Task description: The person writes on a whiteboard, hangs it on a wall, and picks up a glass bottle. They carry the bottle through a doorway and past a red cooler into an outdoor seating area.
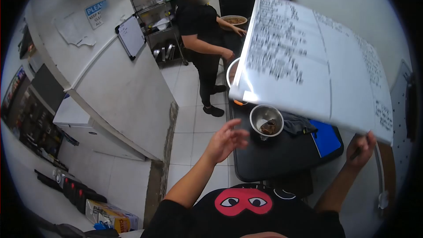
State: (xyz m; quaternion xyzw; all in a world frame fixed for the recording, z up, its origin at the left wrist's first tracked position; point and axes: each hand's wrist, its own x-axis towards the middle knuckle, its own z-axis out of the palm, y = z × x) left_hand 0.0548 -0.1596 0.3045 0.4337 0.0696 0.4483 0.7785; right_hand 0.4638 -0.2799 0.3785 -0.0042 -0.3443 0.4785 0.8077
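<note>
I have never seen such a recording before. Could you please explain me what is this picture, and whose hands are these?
There is no machine here. A person wears a camera on the head, and it looks forward and down, so their own arms reach in from the bottom.

The left hand is raised with open fingers, holding nothing. The right hand is closed at the lower edge of a large whiteboard covered in writing. A dark thin thing, perhaps a marker, is in that hand; whether it also grips the board is hard to tell.

On the black table are a metal bowl with something brown inside, a dark cloth and a flat blue thing.

Another person stands farther back.
</note>
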